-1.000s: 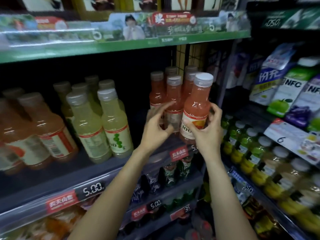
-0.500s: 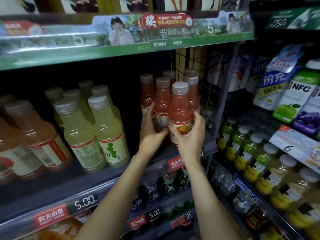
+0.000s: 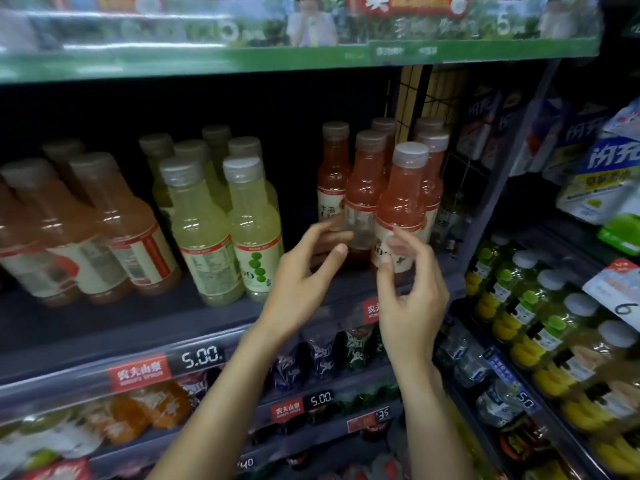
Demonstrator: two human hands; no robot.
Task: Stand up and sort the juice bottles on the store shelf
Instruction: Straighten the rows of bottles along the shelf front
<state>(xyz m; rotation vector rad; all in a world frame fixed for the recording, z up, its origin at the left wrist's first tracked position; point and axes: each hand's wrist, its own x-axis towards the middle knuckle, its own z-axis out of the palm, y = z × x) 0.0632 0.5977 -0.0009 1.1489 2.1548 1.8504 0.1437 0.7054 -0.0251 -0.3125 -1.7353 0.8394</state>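
Note:
A pink juice bottle (image 3: 403, 199) with a grey cap stands upright at the front of a cluster of pink bottles (image 3: 365, 188) on the right end of the dark shelf (image 3: 104, 327). My right hand (image 3: 412, 303) is just in front of its label, fingers apart and blurred, not closed on it. My left hand (image 3: 301, 275) is open, its fingertips reaching to the lower part of the second pink bottle. Upright pale yellow-green bottles (image 3: 254, 220) stand left of my hands. Orange-brown bottles (image 3: 128, 230) fill the far left.
A green-edged shelf (image 3: 277, 62) hangs close above the bottle caps. A wire divider (image 3: 429, 95) backs the pink row. Lower shelves hold drinks behind price strips (image 3: 201, 358). The unit to the right carries small yellow-green bottles (image 3: 519, 306) and pouches (image 3: 602, 174).
The raised pink bottle came down onto the shelf at the front of the pink row. Both hands then loosened from it and drew back slightly.

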